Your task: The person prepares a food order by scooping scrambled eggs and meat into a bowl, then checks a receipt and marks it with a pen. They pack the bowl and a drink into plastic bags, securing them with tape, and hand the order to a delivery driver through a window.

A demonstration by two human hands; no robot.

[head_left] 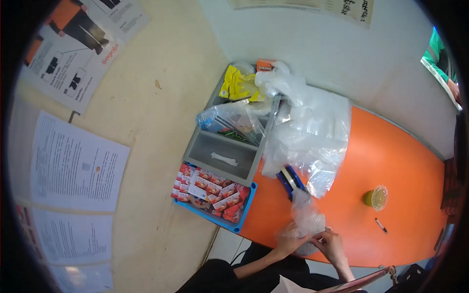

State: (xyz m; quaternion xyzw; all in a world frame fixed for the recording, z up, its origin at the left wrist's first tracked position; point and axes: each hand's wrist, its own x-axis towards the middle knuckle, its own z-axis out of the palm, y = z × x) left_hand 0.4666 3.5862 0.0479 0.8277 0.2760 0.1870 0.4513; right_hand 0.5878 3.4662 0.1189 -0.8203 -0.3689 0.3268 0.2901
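Near the front edge of the orange table, my left hand is closed round the lower part of a clear plastic bag. A clear cup-like container shows inside or against the bag. My right hand is beside it, with thumb and fingers pinched together at the bag's edge. Just beyond the bag stands a blue tape dispenser. Farther back lies a large pile of clear plastic bags.
Left of the bags, a grey divided tray holds packets and plastic. A blue basket contains red sachets. On the right are a lidded cup of green liquid and a pen. Another person's arm shows at the upper right.
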